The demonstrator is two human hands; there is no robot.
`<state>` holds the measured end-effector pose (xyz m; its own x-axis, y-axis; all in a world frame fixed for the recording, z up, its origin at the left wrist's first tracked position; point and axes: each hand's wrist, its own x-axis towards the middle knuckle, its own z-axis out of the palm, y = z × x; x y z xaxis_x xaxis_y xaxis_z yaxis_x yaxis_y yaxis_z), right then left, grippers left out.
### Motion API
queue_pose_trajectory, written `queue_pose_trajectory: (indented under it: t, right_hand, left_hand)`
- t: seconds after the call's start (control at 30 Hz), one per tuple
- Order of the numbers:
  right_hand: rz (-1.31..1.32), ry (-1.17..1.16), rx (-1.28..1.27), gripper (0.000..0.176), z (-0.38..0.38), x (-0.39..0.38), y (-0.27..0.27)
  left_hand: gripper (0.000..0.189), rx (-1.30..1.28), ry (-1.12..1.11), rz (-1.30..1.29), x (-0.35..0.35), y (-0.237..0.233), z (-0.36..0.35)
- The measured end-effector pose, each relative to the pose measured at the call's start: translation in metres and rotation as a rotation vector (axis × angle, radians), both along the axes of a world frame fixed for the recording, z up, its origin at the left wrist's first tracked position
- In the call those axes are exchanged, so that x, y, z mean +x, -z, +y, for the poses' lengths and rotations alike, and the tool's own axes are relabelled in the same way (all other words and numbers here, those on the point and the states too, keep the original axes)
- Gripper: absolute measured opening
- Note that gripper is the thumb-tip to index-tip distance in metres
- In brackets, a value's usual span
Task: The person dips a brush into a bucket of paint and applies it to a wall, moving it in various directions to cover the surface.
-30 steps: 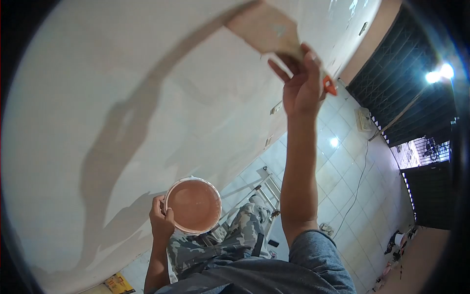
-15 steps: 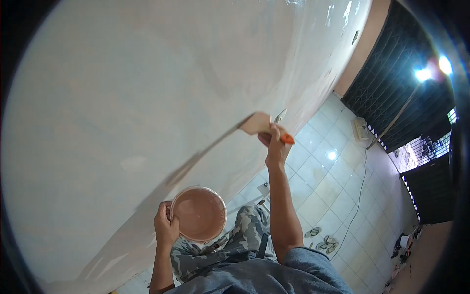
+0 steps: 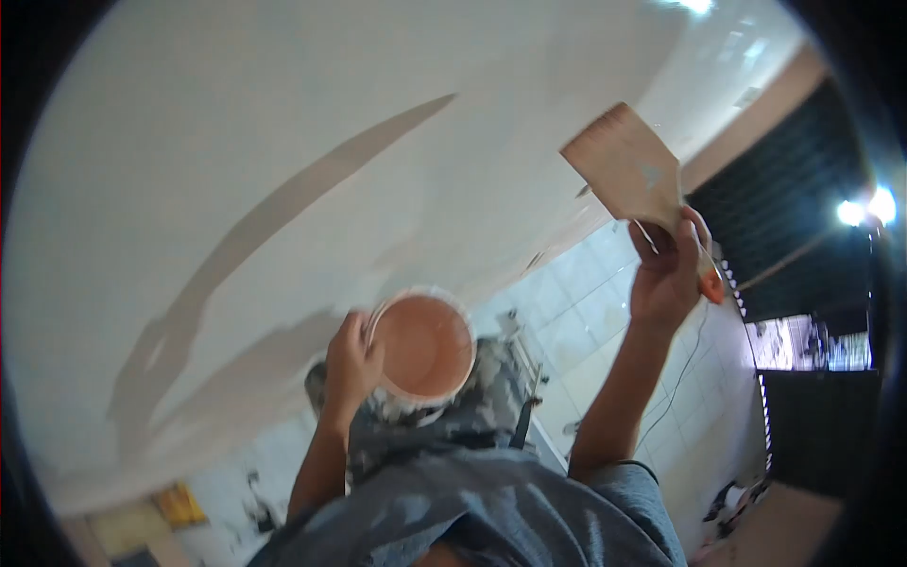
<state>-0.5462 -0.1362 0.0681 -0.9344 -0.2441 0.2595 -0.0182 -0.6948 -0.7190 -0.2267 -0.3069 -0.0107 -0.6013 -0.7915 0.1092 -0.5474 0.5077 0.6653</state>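
My left hand [image 3: 354, 367] grips the rim of a round bucket [image 3: 402, 395] at its left side. Pinkish-brown paint [image 3: 427, 345] fills part of the bucket, which is held in front of my legs. My right hand [image 3: 666, 279] is closed around the handle of a wide flat paintbrush [image 3: 625, 165], raised at the upper right. Its broad head is coated in the same pinkish colour, and the orange handle end [image 3: 711, 285] pokes out behind the hand. The brush appears apart from the pale wall [image 3: 283, 85], where its long shadow falls.
The glossy wall curves across the left and top of the view. White floor tiles [image 3: 572, 335] lie below, crossed by a thin cable [image 3: 682, 373]. Beyond stand a dark folding gate [image 3: 784, 180] and bright lamps [image 3: 864, 208]. Something yellow [image 3: 179, 504] is at lower left.
My right hand has lifted the paintbrush up and to the right, off the wall area. The bucket has shifted up and right with my left hand, and the camera view has turned.
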Motion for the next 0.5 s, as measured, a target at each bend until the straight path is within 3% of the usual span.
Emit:
queue_pose_trajectory:
  t: [0.13,0.27,0.33,0.5]
  right_hand:
    - [0.052,-0.199,0.368,0.030,0.019,0.064,0.026]
    - [0.139,-0.606,0.800,0.015,0.009,0.128,0.026]
    - [0.399,-0.620,0.932,0.013,-0.008,0.149,0.040]
    - [0.482,-0.637,1.148,0.016,-0.052,0.169,0.098]
  left_hand:
    - [0.029,0.092,-0.065,0.047,-0.001,-0.003,0.010]
    - [0.031,0.160,-0.113,0.001,0.000,-0.001,0.011]
    - [0.033,0.167,-0.081,0.071,0.002,0.000,0.013]
    - [0.035,0.099,-0.100,0.104,0.004,0.009,0.022]
